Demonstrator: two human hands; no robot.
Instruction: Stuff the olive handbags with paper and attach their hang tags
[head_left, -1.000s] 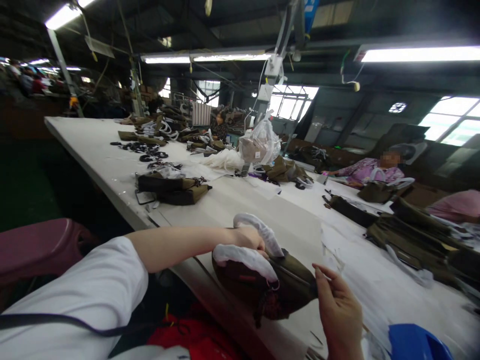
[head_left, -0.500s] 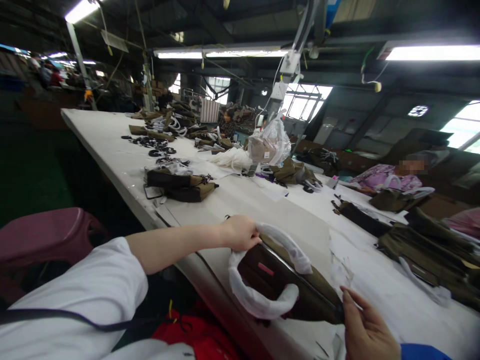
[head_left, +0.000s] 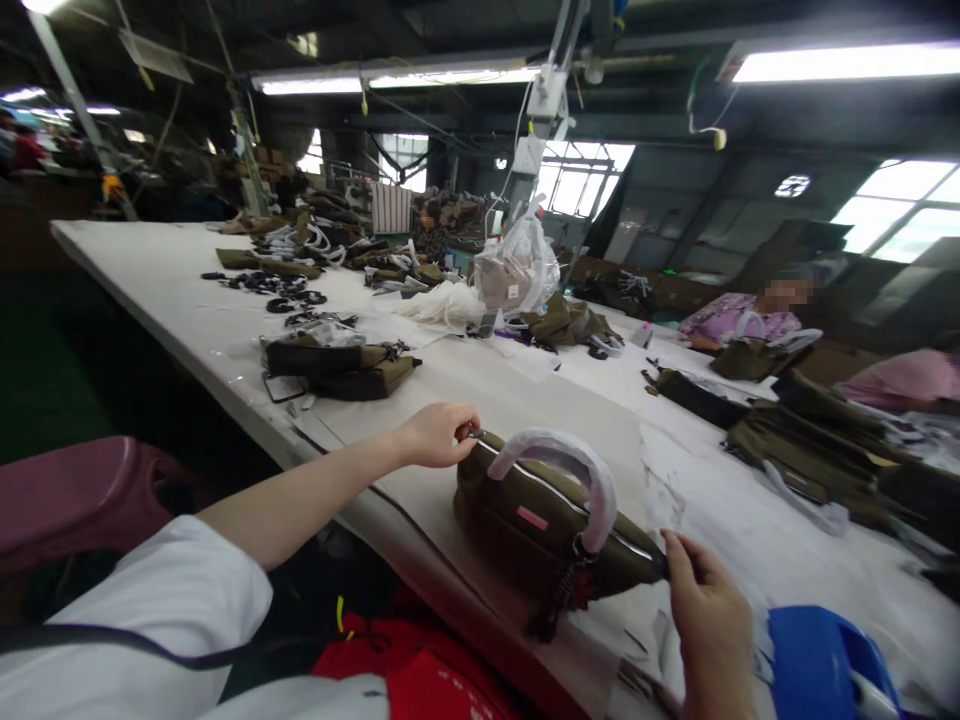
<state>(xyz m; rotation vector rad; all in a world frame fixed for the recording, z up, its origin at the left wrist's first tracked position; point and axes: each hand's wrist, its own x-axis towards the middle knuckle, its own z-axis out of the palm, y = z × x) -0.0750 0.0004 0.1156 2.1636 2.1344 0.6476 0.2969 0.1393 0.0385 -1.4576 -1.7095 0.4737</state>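
Note:
An olive-brown bag (head_left: 510,530) with a small pink label and a zipper along its top stands near the table's front edge. My left hand (head_left: 442,435) pinches the far left end of its zipper. The right end of the bag is pinched between the thumb and fingers of my right hand (head_left: 705,590). A handle (head_left: 559,445) wrapped in white film arches over the top. From the front hangs a dark, beaded-looking charm (head_left: 566,590).
Dark and olive bags (head_left: 341,368) lie on the white table (head_left: 187,310); more bags (head_left: 802,450) are at right. A blue object (head_left: 817,660) sits beside my right hand. A mauve stool (head_left: 75,490) is at left. People sit across the table.
The bag has turned more upright, and its handle now stands over the top. A dark charm shows in front. My left hand has moved up and left; the blue object has come into fuller view.

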